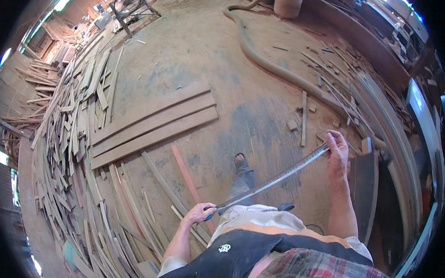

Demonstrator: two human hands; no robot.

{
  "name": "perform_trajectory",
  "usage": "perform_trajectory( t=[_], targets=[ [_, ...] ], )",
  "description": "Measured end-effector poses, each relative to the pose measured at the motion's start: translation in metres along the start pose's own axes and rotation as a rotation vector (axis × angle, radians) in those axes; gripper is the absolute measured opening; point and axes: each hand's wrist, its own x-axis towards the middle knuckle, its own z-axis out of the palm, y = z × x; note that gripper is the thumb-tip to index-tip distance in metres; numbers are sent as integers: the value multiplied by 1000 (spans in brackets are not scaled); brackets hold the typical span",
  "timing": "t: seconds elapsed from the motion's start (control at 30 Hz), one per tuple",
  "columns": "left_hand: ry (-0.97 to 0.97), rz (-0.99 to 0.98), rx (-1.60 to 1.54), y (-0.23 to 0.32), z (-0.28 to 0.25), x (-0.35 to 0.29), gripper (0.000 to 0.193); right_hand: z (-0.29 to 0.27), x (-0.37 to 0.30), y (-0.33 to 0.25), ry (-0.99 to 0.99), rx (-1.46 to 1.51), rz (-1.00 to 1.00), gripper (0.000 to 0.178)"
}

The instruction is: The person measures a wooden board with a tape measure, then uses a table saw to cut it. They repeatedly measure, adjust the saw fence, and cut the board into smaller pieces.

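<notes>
A tape measure blade (279, 178) stretches between my two hands, slanting up to the right in front of my body. My left hand (199, 213) is closed round the tape's case, of which only a bit of blue shows under the fingers. Out to the right, my right hand (337, 151) pinches the far end of the blade between thumb and fingers. Beyond my left hand, several wide brown boards (155, 126) lie side by side on the floor.
Loose wood strips (79, 145) heap up along the left side. A thick hose (264, 62) snakes across the floor at right, near scattered offcuts (303, 118). Long planks (394, 141) stand at far right. A red strip (186, 173) lies near my left hand.
</notes>
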Motion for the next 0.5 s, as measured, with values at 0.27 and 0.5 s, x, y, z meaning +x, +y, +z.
perform_trajectory(
  t=[0.27, 0.5],
  targets=[
    [98, 141, 190, 196, -258, 330, 39, 165, 293, 29, 185, 281, -23, 69],
    [179, 346, 313, 361, -472, 603, 33, 299, 577, 103, 76, -4, 74, 49]
  ],
)
